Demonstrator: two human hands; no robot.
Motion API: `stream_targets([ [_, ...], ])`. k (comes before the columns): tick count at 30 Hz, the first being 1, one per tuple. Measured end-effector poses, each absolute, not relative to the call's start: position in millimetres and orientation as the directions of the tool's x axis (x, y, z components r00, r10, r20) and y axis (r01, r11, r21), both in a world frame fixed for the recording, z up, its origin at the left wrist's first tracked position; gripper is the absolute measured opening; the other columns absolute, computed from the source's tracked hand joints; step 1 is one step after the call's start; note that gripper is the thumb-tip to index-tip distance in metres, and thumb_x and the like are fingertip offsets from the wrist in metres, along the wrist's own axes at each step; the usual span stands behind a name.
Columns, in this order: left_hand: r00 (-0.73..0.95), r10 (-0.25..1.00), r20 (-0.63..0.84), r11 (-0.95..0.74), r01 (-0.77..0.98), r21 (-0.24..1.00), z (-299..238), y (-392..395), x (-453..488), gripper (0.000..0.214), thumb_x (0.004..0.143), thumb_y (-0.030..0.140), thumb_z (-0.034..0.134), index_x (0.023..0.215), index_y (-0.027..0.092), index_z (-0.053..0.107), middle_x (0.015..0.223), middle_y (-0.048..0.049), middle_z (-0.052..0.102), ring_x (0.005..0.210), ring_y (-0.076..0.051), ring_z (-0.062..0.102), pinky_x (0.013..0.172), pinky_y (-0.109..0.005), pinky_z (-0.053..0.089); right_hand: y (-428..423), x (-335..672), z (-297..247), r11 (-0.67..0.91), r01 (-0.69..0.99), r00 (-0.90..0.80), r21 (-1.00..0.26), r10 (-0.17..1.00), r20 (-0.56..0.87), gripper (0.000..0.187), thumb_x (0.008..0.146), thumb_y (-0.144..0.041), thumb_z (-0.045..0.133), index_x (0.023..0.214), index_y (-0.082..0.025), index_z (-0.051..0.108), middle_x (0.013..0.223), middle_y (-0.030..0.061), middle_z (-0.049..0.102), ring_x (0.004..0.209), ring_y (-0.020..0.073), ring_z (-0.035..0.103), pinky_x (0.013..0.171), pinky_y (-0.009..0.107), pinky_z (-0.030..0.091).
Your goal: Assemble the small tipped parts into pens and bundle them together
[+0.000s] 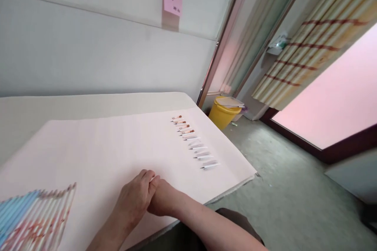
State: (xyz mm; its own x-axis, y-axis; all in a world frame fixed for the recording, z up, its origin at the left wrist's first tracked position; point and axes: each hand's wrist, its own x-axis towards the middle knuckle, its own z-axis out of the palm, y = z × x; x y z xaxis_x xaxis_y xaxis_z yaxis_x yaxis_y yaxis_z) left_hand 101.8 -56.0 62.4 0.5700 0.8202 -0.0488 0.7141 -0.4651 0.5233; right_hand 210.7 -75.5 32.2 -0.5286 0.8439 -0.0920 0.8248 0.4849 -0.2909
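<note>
My left hand (pixel 134 194) and my right hand (pixel 161 197) are clasped together over the near edge of the white-covered table (pixel 112 145). Their fingers are curled and partly overlap, and the inside of the clasp is hidden. To their right, beyond the hands, lies a column of slender pen-like pieces (pixel 203 157) with dark points and pale shafts. Several at the far end have short brown-tipped pieces (pixel 185 126) beside them. Left of my hands, a row of slim sticks like pen barrels sits at the frame edge: blue ones (pixel 17 208) and white ones with red patterns (pixel 48 219), all blurred.
A pale panel wall (pixel 103 55) rises behind the table, bearing a taped pink note (pixel 172 2). A yellow bin (pixel 222 115) stands on the grey floor (pixel 279 176) past the table's right side. Patterned curtains (pixel 306 51) hang by a bright doorway on the right.
</note>
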Motion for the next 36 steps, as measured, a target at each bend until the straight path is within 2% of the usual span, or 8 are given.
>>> stream_targets([
  [3,0.563,0.813,-0.145,-0.427,0.748,0.509,58,-55,99,0.039,0.091,0.040,0.019,0.090,0.023,0.055,0.093,-0.0046,0.060,0.085,-0.019,0.057,0.078,-0.032,0.041,-80,214,32,0.529,0.821,-0.562,-0.217,0.816,-0.135,0.024,0.075,-0.013,0.056,0.098,-0.014,0.062,0.098,0.0114,0.067,0.084,0.0246,0.064,0.061,0.032,0.054],
  [8,0.541,0.808,-0.235,-0.390,0.789,0.475,53,-54,94,0.040,0.091,0.040,0.017,0.088,0.023,0.052,0.092,-0.0040,0.060,0.082,-0.018,0.057,0.076,-0.032,0.040,-86,212,21,0.515,0.835,-0.541,-0.196,0.834,-0.114,0.025,0.078,-0.021,0.056,0.101,-0.011,0.060,0.089,0.0113,0.069,0.075,0.0245,0.065,0.060,0.037,0.054],
  [11,0.519,0.807,-0.281,-0.384,0.823,0.419,50,-51,89,0.039,0.091,0.037,0.016,0.086,0.023,0.052,0.089,-0.0040,0.060,0.079,-0.017,0.057,0.072,-0.030,0.039,-87,212,19,0.533,0.819,-0.561,-0.213,0.821,-0.103,0.023,0.079,-0.024,0.056,0.097,-0.012,0.063,0.087,0.0105,0.069,0.076,0.0238,0.066,0.062,0.036,0.054],
  [15,0.509,0.788,-0.346,-0.431,0.858,0.280,36,-45,80,0.031,0.088,0.028,0.021,0.087,0.021,0.052,0.090,-0.0054,0.059,0.081,-0.018,0.057,0.070,-0.031,0.038,-83,218,25,0.536,0.797,-0.581,-0.279,0.806,-0.112,0.019,0.082,-0.027,0.053,0.093,-0.016,0.064,0.091,0.0071,0.069,0.076,0.0216,0.067,0.059,0.033,0.054],
  [19,0.520,0.785,-0.337,-0.471,0.854,0.221,24,-45,78,0.031,0.086,0.020,0.024,0.096,0.021,0.053,0.100,-0.0074,0.057,0.093,-0.020,0.054,0.073,-0.032,0.038,-76,226,31,0.494,0.822,-0.541,-0.284,0.834,-0.113,0.017,0.083,-0.025,0.051,0.088,-0.016,0.064,0.086,0.0058,0.069,0.073,0.0211,0.066,0.058,0.033,0.054],
  [26,0.488,0.802,-0.344,-0.447,0.873,0.195,25,-51,89,0.034,0.087,0.029,0.025,0.095,0.018,0.056,0.097,-0.0102,0.056,0.092,-0.024,0.052,0.071,-0.034,0.038,-66,239,28,0.418,0.871,-0.447,-0.258,0.892,-0.066,0.014,0.079,-0.021,0.052,0.086,-0.016,0.063,0.084,0.0064,0.066,0.071,0.0212,0.065,0.058,0.033,0.052],
  [31,0.494,0.809,-0.319,-0.462,0.869,0.175,20,-55,92,0.033,0.086,0.022,0.026,0.094,0.016,0.057,0.099,-0.0106,0.056,0.092,-0.025,0.050,0.071,-0.035,0.038,-69,239,22,0.446,0.866,-0.468,-0.228,0.883,-0.049,0.015,0.081,-0.021,0.051,0.087,-0.015,0.062,0.082,0.0059,0.063,0.069,0.0214,0.063,0.056,0.034,0.051],
  [36,0.467,0.834,-0.294,-0.433,0.884,0.176,16,-64,94,0.035,0.087,0.017,0.025,0.099,0.014,0.057,0.103,-0.0121,0.055,0.097,-0.024,0.048,0.078,-0.035,0.037,-76,229,13,0.498,0.856,-0.498,-0.143,0.866,0.036,0.011,0.081,-0.015,0.052,0.086,-0.011,0.060,0.083,0.0094,0.059,0.073,0.0211,0.060,0.059,0.033,0.050],
])
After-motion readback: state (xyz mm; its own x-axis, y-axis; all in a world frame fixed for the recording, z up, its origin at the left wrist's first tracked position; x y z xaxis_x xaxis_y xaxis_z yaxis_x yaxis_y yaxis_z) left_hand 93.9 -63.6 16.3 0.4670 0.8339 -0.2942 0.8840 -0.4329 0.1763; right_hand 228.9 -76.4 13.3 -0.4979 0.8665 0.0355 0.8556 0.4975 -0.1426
